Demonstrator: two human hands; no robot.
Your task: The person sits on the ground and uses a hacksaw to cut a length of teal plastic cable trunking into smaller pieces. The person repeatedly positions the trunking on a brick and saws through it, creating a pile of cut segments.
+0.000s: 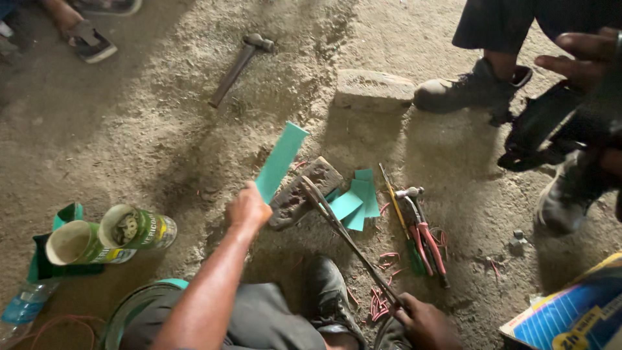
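My left hand (247,209) holds a long teal strip of sheet (280,160) upright over the dirt floor, beside a worn block (304,192). My right hand (420,319) grips the handles of a long pair of shears (340,230), whose blades reach up to the block. Several cut teal pieces (357,198) lie just right of the block. Red scraps (382,298) litter the ground near my right hand.
Red-handled pliers and a screwdriver (420,236) lie right of the teal pieces. A hammer (238,66) and a brick (374,87) lie farther off. Two tins (110,234) lie at the left. Another person's boots (470,89) and hand (586,58) are at upper right.
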